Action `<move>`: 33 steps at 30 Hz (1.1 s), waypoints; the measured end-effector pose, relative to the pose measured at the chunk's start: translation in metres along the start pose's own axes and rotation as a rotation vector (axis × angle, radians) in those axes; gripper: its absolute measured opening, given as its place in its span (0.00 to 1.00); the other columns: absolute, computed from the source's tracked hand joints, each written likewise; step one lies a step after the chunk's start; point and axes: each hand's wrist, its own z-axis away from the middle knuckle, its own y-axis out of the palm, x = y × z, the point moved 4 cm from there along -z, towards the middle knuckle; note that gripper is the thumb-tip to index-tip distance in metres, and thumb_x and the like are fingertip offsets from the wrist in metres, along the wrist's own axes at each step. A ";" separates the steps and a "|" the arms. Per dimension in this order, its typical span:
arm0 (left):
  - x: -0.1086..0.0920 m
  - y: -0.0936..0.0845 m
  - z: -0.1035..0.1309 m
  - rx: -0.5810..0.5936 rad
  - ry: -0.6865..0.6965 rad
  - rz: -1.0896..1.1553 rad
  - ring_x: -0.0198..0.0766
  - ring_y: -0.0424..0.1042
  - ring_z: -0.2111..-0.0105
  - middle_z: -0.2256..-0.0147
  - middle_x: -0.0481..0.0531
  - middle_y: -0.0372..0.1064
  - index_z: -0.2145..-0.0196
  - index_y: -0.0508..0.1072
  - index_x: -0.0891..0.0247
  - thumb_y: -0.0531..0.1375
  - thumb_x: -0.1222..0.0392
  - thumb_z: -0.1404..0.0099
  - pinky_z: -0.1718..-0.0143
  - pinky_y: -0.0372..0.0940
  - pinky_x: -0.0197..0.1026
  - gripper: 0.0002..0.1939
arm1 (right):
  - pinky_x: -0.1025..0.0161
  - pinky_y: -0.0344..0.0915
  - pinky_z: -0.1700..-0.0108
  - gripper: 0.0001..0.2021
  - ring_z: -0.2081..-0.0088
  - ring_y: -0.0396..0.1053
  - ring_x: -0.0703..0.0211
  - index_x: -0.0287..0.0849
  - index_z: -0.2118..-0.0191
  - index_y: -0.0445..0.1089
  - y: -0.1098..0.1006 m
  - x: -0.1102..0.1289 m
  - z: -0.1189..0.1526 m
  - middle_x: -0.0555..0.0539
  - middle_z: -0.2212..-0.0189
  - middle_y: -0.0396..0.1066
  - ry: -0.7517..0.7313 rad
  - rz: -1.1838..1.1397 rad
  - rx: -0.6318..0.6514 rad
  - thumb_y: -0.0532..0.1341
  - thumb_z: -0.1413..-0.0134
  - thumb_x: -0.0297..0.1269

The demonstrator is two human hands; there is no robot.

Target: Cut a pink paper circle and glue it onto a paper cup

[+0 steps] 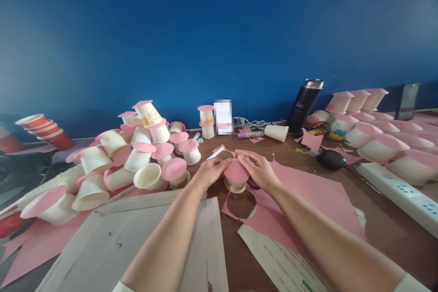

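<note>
Between my two hands a pink paper disc lies over the rim of a white paper cup with a gold print. My left hand has its fingertips pressed on the disc's left edge. On the other side my right hand pinches the disc's right and back edge. The cup stands on the brown table, just behind a round hole cut in a pink sheet. A thin white stick lies behind my left hand.
Many pink-topped cups crowd the left; more stand at the right. A black flask, a lying cup, a black round object, a power strip and a white board surround the hands.
</note>
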 end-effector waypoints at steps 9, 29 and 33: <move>-0.002 0.002 0.001 0.008 -0.006 0.010 0.34 0.62 0.73 0.75 0.48 0.65 0.73 0.71 0.65 0.61 0.38 0.48 0.70 0.56 0.37 0.23 | 0.53 0.61 0.43 0.15 0.48 0.68 0.52 0.47 0.55 0.75 0.004 0.000 -0.001 0.46 0.51 0.73 0.061 -0.060 0.057 0.58 0.46 0.40; -0.004 0.006 0.002 -0.026 -0.023 0.053 0.35 0.62 0.72 0.75 0.49 0.66 0.73 0.72 0.65 0.63 0.40 0.49 0.69 0.55 0.39 0.23 | 0.54 0.62 0.44 0.14 0.49 0.69 0.52 0.47 0.56 0.76 0.011 -0.005 -0.005 0.47 0.52 0.74 0.126 -0.095 0.056 0.59 0.47 0.43; -0.006 0.006 0.004 -0.019 -0.017 0.036 0.34 0.61 0.72 0.75 0.47 0.65 0.74 0.71 0.65 0.62 0.40 0.48 0.69 0.54 0.39 0.21 | 0.54 0.61 0.43 0.14 0.48 0.69 0.52 0.48 0.57 0.76 0.010 -0.003 -0.004 0.48 0.52 0.74 0.116 -0.088 0.065 0.59 0.47 0.43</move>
